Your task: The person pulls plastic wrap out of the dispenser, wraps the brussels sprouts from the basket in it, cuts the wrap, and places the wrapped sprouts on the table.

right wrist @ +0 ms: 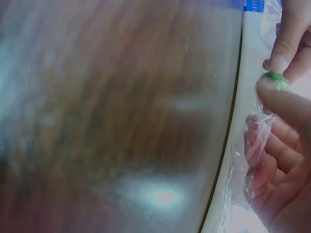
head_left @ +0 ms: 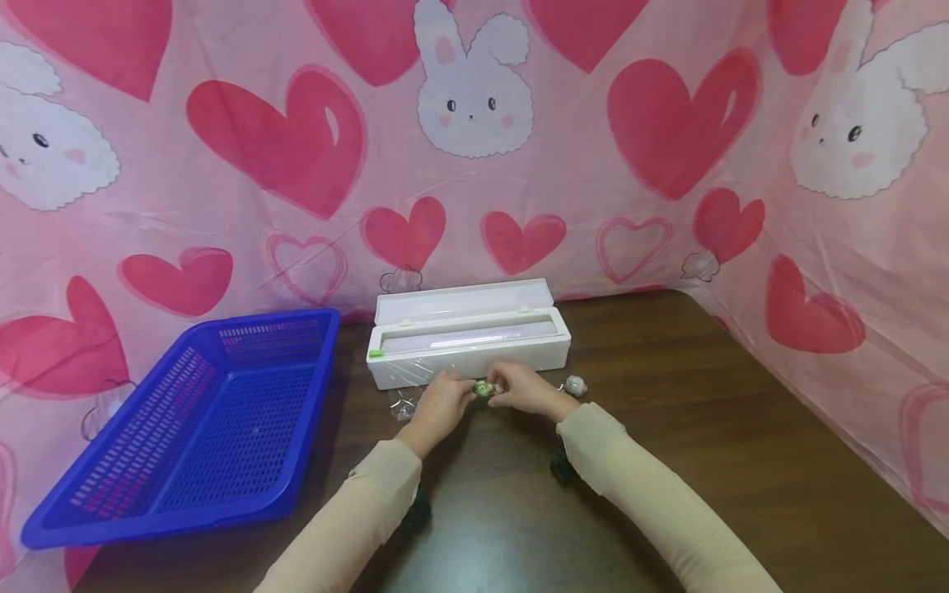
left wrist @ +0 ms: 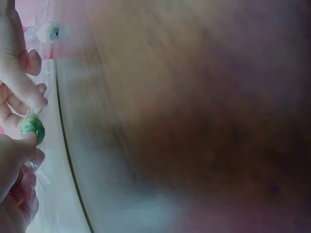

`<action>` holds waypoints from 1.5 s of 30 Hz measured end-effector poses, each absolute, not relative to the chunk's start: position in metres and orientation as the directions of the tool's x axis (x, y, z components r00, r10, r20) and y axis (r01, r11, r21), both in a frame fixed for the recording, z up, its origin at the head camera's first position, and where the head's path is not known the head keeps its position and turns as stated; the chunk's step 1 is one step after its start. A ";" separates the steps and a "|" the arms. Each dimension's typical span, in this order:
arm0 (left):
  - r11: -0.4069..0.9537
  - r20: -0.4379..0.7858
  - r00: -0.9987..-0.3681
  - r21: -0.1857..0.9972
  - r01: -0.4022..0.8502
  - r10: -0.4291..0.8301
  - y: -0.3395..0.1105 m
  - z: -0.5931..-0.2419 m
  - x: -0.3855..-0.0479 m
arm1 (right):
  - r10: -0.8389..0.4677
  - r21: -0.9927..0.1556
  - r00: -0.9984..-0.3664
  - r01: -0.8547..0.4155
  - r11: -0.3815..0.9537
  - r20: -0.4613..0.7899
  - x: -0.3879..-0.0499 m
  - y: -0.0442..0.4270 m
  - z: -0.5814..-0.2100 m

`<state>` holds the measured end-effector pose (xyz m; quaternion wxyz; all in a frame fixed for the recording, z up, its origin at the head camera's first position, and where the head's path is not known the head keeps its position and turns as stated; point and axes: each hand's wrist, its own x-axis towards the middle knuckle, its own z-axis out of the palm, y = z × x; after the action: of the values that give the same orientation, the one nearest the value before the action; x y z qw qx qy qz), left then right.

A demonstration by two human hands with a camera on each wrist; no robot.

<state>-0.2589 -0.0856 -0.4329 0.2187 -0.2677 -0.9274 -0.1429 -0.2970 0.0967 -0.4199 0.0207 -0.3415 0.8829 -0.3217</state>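
A small green ball wrapped in clear plastic film (head_left: 483, 388) is between my two hands, low in front of the long white box. My left hand (head_left: 439, 407) pinches the wrapped ball's left side, its thumb (left wrist: 30, 138) against the ball in the left wrist view. From the right, my right hand (head_left: 528, 390) pinches the wrapped ball, with crumpled film (right wrist: 260, 136) hanging by its fingers. A second ball in film (head_left: 575, 385), pale and greenish, lies on the table just right of the right hand. Part of the green ball is hidden behind fingers.
The white film dispenser box (head_left: 474, 360) stands behind the hands, lid (head_left: 463, 302) raised and a green slider (head_left: 376, 353) at its left end. Loose clear film (head_left: 404, 408) lies by the left hand. A blue perforated basket (head_left: 315, 403) occupies the table's left side.
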 end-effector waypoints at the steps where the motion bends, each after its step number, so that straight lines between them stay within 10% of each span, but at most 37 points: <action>1: 0.821 0.480 -0.764 0.141 0.553 0.431 -0.086 -0.433 -0.259 | -0.604 -0.576 -0.778 -0.577 0.579 0.173 -0.297 0.096 -0.420; 45: 0.817 0.546 -0.744 0.174 0.550 0.385 -0.090 -0.433 -0.263 | -0.488 -0.451 -0.851 -0.519 0.726 0.195 -0.298 0.095 -0.419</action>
<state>-0.2632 -0.0898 -0.4326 0.2515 -0.2545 -0.9193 -0.1642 -0.2983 0.0953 -0.4190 -0.0313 -0.2711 0.9284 -0.2520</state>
